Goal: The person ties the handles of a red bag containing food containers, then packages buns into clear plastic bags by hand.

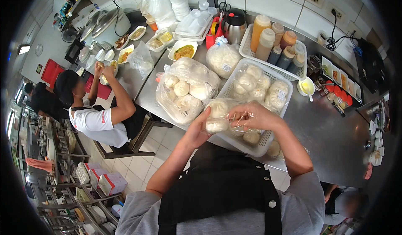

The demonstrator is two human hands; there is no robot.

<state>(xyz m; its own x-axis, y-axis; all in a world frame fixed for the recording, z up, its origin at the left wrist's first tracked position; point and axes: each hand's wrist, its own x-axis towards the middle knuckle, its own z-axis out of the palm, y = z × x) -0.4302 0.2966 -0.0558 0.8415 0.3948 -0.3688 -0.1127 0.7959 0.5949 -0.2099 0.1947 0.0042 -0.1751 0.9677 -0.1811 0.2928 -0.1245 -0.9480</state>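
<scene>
A clear plastic bag of white buns is held between my two hands, above the near left edge of a white basket. My left hand grips the bag's left side. The fingers of my right hand are closed on the bag's gathered plastic. More bagged buns lie inside the basket. To the left of it sits a large clear bag of round buns with writing on it. A smaller knotted bag stands behind.
Sauce bottles stand in another white basket at the back. A steel flask and bowls of food are further left. A seated co-worker works at the left. Another person is at the lower right.
</scene>
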